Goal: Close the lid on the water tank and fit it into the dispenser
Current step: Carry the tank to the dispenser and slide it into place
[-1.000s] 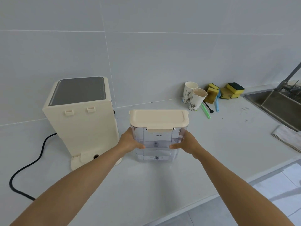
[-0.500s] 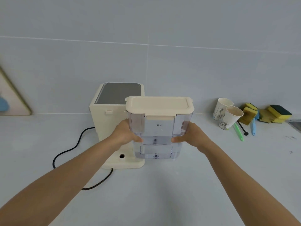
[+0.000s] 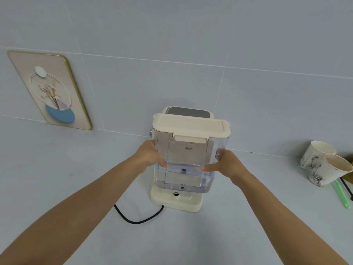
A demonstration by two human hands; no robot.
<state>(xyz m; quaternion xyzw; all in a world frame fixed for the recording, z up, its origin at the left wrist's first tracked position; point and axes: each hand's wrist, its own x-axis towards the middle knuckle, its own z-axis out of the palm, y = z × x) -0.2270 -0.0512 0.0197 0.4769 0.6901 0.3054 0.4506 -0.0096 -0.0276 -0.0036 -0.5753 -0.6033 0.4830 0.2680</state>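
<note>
Tank [image 3: 189, 159] now over dispenser base [image 3: 177, 202], on pale counter [image 3: 57, 178] by tiled wall [image 3: 267, 44]

Home kitchen: tiled wall [image 3: 191, 44]; white counter [image 3: 57, 169]; paper cups [image 3: 324, 165].

I am looking at a framed picture [image 3: 50, 90] leaning against the tiled wall [image 3: 191, 44] on my left. On my right, two paper cups [image 3: 324, 165] are tilting on the counter [image 3: 181, 241], just beside a green stick [image 3: 342, 196].
</note>
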